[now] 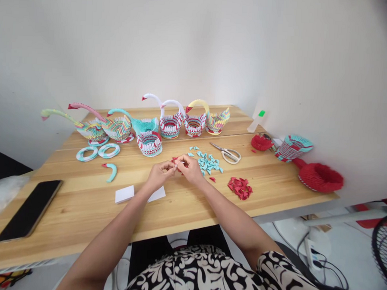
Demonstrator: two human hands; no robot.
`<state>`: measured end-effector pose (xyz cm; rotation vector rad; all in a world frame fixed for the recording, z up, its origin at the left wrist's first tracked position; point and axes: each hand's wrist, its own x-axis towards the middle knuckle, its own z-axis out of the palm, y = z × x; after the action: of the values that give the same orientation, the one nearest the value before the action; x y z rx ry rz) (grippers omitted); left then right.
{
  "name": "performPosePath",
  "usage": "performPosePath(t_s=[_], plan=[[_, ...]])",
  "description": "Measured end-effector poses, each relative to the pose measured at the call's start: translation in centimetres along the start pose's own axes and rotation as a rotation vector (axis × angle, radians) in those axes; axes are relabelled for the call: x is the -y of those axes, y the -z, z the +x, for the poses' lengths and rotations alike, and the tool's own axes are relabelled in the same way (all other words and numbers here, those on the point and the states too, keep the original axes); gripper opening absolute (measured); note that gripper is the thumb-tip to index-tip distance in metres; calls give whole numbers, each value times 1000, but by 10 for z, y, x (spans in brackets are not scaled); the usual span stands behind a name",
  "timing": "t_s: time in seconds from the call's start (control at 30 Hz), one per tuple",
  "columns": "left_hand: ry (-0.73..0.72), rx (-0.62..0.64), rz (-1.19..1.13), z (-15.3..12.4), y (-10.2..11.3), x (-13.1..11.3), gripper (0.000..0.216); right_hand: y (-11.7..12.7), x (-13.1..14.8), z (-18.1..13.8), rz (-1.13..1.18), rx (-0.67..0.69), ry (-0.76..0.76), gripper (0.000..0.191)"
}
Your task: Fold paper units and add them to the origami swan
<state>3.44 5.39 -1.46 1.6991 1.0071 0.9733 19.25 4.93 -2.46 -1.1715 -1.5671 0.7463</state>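
Observation:
My left hand [161, 174] and my right hand [190, 169] meet over the middle of the table, fingertips pinched together on a small white piece of paper [177, 164]. The fingers cover most of it, so its folded shape is unclear. Red bits show just behind the fingertips. Right of my right hand lies a loose pile of turquoise folded paper triangles [208, 162], and farther right a pile of red paper triangles [240, 188]. Flat white paper slips [157, 194] lie partly under my left forearm, beside a stack of white paper slips [124, 194].
Several folded-paper swans [149, 142] line the back. Turquoise-and-white rings [87, 153] and a curved turquoise neck piece [111, 172] lie left, with a phone [30, 210] nearer me. Scissors [230, 155] lie beyond the turquoise pile. A glue bottle [256, 121] and red paper basket [321, 177] stand right.

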Motion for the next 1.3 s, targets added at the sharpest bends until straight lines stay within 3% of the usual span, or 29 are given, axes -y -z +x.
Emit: performPosePath(t_s=[1.3], plan=[[13, 21, -11, 0, 1, -3, 23, -1, -3, 0, -16, 22, -13, 17]])
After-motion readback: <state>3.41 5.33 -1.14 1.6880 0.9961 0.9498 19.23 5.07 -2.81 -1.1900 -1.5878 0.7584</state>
